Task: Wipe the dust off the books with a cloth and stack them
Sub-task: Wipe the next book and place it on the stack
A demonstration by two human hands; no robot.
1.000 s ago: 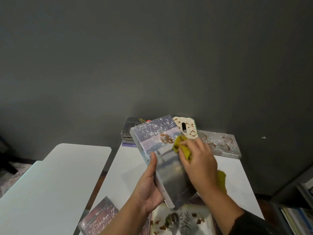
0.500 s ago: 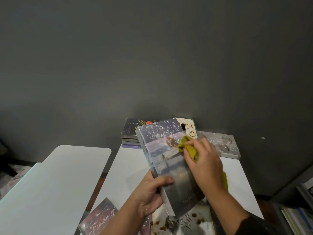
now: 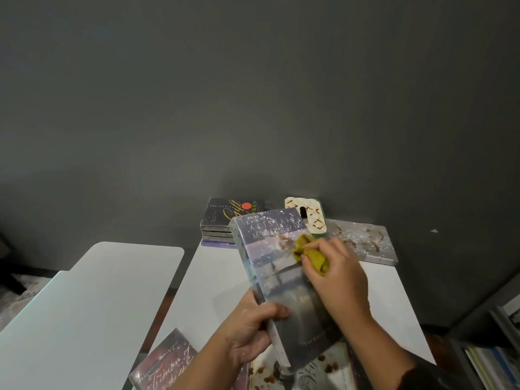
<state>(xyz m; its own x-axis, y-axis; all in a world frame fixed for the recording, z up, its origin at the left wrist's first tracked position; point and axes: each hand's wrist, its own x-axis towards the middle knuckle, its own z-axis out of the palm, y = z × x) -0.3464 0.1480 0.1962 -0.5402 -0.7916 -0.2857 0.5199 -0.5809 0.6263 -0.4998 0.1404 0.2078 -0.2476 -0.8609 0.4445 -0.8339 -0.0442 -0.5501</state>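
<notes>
Wiping step in hand: the left hand (image 3: 253, 330) grips the book (image 3: 281, 280) by its spine edge, raised above the white table (image 3: 219, 277), while the right hand (image 3: 334, 277) pinches the yellow cloth (image 3: 309, 253) against the dusty upper cover; next, sweep the remaining brown specks clear.

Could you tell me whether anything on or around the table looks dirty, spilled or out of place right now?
Yes: brown crumbs and white specks litter the grey book lying by the wall, the cream book behind it and the light cover at the near edge. The held book keeps a brown patch beside the yellow cloth.
</notes>
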